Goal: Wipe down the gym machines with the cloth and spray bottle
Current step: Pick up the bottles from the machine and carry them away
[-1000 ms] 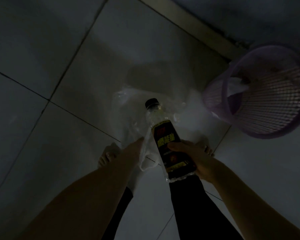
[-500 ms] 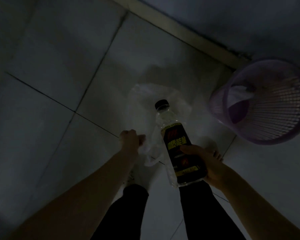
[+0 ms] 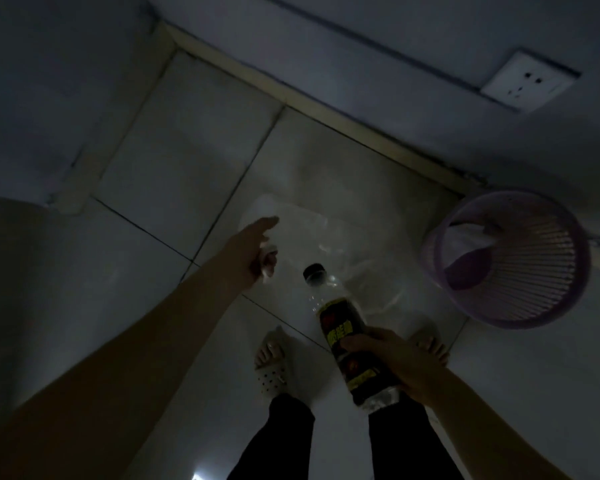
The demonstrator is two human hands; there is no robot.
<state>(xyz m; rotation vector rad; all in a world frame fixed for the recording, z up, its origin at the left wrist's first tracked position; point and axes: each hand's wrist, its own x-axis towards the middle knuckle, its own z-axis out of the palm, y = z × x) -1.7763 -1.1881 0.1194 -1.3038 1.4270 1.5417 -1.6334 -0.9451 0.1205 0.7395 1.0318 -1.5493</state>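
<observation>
Over tiles (image 3: 174,161), right hand (image 3: 392,362) grips bottle (image 3: 340,323), left hand (image 3: 253,251) apparently apart.

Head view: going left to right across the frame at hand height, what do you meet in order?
left hand → bottle, gripped low by the right hand → basket. The plastic bag on the floor spans too much of the middle to place.

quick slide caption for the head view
Dim corner: right hand grips a capped dark-label bottle, left hand at a clear plastic bag, purple basket nearby.
</observation>
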